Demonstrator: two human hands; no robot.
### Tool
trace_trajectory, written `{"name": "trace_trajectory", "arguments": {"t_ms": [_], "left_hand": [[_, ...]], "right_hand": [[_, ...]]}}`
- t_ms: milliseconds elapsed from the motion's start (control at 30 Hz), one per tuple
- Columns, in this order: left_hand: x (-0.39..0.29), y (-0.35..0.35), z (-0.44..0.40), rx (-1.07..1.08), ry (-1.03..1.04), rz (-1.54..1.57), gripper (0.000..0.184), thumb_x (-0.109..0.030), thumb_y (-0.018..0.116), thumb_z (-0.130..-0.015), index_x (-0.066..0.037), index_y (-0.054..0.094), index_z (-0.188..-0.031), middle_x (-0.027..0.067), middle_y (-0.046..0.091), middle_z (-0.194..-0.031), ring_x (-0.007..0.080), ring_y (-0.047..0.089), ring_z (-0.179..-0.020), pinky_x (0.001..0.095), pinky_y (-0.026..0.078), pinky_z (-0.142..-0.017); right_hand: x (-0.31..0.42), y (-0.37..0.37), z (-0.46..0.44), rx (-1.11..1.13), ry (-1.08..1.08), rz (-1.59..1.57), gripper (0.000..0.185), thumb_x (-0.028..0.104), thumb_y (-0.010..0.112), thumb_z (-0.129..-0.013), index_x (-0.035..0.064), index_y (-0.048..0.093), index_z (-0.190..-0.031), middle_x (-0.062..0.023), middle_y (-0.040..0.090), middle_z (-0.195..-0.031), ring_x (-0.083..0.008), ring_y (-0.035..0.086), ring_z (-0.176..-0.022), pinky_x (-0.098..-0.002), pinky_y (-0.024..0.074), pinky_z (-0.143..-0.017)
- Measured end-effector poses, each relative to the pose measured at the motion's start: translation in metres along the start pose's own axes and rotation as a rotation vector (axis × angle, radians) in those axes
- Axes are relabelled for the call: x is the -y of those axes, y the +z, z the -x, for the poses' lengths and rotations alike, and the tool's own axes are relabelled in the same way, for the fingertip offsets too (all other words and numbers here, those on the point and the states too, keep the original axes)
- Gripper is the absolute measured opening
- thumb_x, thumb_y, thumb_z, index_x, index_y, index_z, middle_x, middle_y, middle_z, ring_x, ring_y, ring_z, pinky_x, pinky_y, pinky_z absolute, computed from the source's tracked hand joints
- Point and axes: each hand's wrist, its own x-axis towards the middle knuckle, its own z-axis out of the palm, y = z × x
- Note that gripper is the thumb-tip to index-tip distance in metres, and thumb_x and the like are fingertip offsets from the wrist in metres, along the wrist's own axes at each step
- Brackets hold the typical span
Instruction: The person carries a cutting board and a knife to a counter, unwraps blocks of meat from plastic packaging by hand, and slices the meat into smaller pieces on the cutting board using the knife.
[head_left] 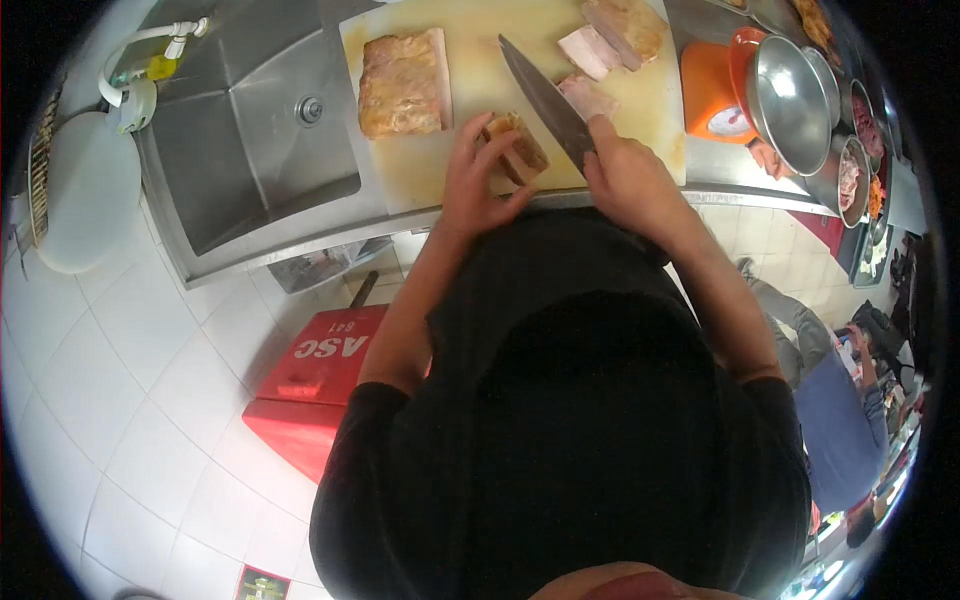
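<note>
On the pale cutting board [470, 30], my left hand [478, 180] has its fingers spread around a small browned piece of meat [522, 155], touching it. My right hand [632, 180] is wrapped round the handle of a large knife [548, 100], its blade pointing up and to the left over the board. A large roasted slab of meat [402, 85] lies at the board's left. Beyond the blade rests a thin cut piece [588, 97], and more meat [625, 30] lies at the back right.
A steel sink [250, 130] with a tap [150, 40] is on the left. To the right stand an orange scale [712, 95], a metal bowl [792, 105] and several food containers. A red box [320, 365] sits below the counter. Another person [840, 430] is at the lower right.
</note>
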Motion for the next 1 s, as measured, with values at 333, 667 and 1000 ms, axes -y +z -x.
{"name": "trace_trajectory", "arguments": {"t_ms": [333,667,1000], "left_hand": [[0.007,0.003,0.001,-0.008,0.021,-0.002,0.072,-0.026,0.089,-0.066,-0.01,0.062,-0.13,0.0225,0.046,-0.143,0.0437,0.049,-0.129,0.0491,0.045,-0.106],[0.011,0.005,0.001,-0.04,0.072,0.015,0.07,-0.026,0.089,-0.065,-0.011,0.062,-0.128,0.0202,0.05,-0.138,0.0428,0.051,-0.125,0.0478,0.046,-0.104],[0.018,0.011,0.002,-0.101,0.18,-0.006,0.069,-0.026,0.088,-0.07,-0.011,0.061,-0.131,0.0209,0.05,-0.137,0.0416,0.053,-0.122,0.047,0.048,-0.1]], "right_hand": [[0.03,0.0,-0.005,0.024,0.022,0.064,0.022,0.01,0.046,-0.093,-0.0029,0.051,-0.111,-0.0329,0.068,-0.09,-0.0511,0.066,-0.09,-0.0589,0.0506,-0.084],[0.023,0.014,-0.009,-0.041,-0.076,0.084,0.022,0.012,0.053,-0.094,-0.0029,0.045,-0.108,-0.0325,0.064,-0.084,-0.052,0.062,-0.086,-0.0605,0.047,-0.078],[0.03,-0.005,-0.008,0.018,-0.16,0.078,0.026,0.01,0.052,-0.092,-0.007,0.05,-0.112,-0.0335,0.064,-0.089,-0.0512,0.062,-0.092,-0.0564,0.0473,-0.082]]}}
